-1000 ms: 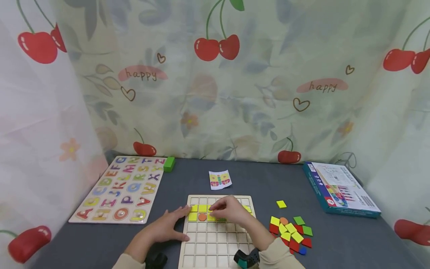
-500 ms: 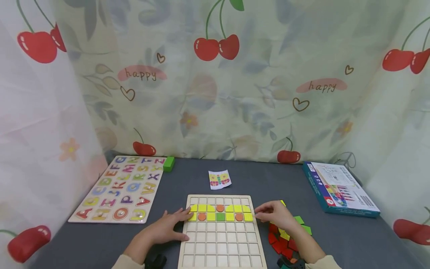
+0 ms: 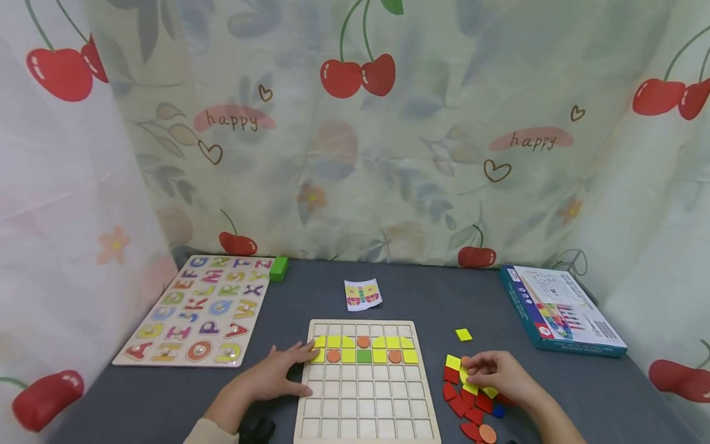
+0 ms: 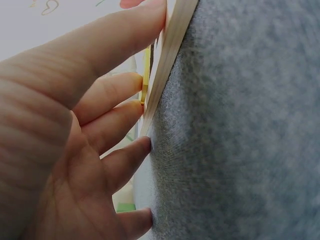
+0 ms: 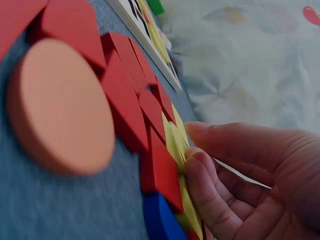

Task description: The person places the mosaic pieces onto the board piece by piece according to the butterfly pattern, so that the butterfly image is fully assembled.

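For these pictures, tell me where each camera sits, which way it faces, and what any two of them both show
Head: worn on the head, facing forward and down at the grid board and loose pieces; left hand and right hand show.
Left wrist: on that wrist, facing along the left fingers to the board's edge; palm shows too.
Right wrist: on that wrist, facing across the loose pieces toward the curtain; right fingers show.
Shared: head and right wrist both show the blue piece.
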`<action>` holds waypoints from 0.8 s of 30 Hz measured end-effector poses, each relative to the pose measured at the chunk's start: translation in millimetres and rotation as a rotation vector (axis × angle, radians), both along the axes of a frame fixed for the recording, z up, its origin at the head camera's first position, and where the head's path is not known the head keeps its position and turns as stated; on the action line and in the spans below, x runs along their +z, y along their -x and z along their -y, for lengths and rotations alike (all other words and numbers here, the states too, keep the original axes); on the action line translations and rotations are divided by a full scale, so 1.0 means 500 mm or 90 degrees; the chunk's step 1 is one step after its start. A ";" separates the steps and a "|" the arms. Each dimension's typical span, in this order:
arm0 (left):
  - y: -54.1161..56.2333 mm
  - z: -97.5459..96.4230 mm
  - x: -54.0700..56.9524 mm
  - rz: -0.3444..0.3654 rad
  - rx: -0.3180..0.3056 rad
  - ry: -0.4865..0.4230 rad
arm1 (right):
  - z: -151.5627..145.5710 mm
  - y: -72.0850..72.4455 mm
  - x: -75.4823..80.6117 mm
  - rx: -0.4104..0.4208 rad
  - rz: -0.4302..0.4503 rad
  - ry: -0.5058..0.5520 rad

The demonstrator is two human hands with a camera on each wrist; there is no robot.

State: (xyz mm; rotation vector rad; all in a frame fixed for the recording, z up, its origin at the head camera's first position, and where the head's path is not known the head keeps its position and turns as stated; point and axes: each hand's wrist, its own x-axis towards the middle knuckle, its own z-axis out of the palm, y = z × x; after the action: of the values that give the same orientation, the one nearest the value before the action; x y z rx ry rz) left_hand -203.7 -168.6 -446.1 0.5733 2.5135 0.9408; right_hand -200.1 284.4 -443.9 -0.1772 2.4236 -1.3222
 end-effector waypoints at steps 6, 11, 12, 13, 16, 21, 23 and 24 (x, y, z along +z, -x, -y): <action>-0.001 0.000 0.002 -0.001 0.002 0.005 | -0.019 -0.010 0.003 0.063 -0.015 -0.023; 0.002 -0.001 0.000 -0.001 -0.002 0.012 | -0.025 -0.014 0.002 0.085 -0.021 -0.036; 0.003 -0.002 -0.001 -0.002 -0.001 0.014 | -0.026 -0.015 0.002 0.088 -0.021 -0.036; 0.003 -0.002 0.000 -0.001 -0.001 0.015 | -0.027 -0.016 0.001 0.091 -0.023 -0.035; 0.004 0.000 -0.001 0.002 0.001 0.022 | -0.029 -0.016 -0.001 0.102 -0.029 -0.033; 0.001 0.001 0.002 0.002 0.000 0.016 | -0.028 -0.013 -0.003 0.118 -0.045 -0.036; 0.000 0.000 0.003 0.003 -0.001 0.009 | -0.027 -0.013 -0.003 0.122 -0.049 -0.038; 0.000 0.000 0.003 0.004 -0.002 0.009 | -0.026 -0.013 -0.003 0.123 -0.049 -0.038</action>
State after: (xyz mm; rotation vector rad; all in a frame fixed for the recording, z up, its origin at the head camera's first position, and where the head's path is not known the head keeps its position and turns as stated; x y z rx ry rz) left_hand -203.6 -168.7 -444.4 0.5685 2.5113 0.9226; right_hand -193.3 297.6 -445.6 -0.4428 2.4353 -1.1758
